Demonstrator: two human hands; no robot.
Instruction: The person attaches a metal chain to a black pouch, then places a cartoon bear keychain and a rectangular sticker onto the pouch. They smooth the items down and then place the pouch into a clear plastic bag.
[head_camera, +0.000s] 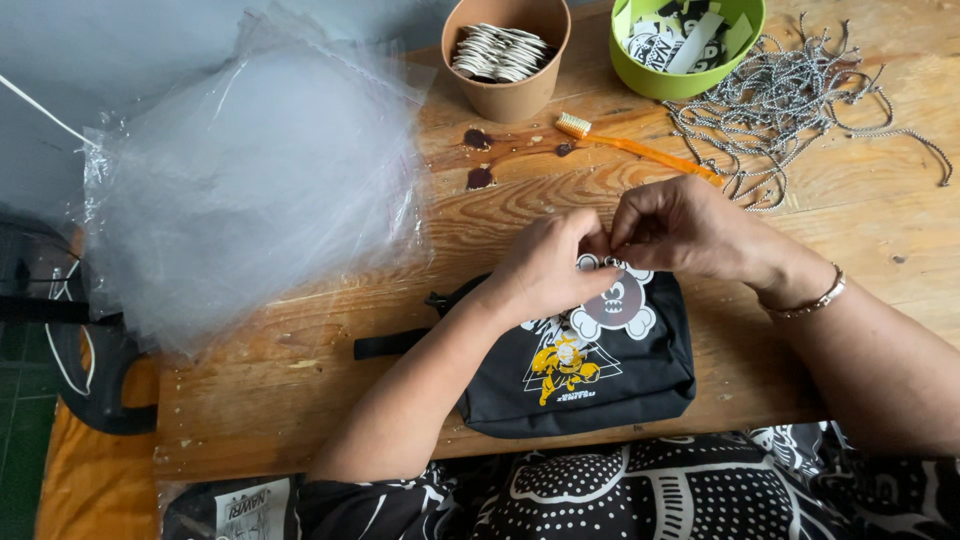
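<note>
Both hands pinched shut at top edge of black printed pouch (590, 360) on wooden table (300, 370): left hand (545, 270), right hand (680, 228); pinched item hidden. Fitting step likely; next needs fine fingertip alignment

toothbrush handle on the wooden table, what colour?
Translucent orange toothbrush, pale bristles; head view shows it.

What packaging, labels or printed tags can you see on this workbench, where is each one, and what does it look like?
Clear plastic bags: loose glossy heap, left of the table.
Card tags: black-and-white printed slips, upright in the green bowl, top right.
Round tags: pale discs stacked in the brown paper cup, top centre.
White label: rectangular, dark print, bottom left edge.
Black pouch: white, brown and yellow print, under both hands.
</note>
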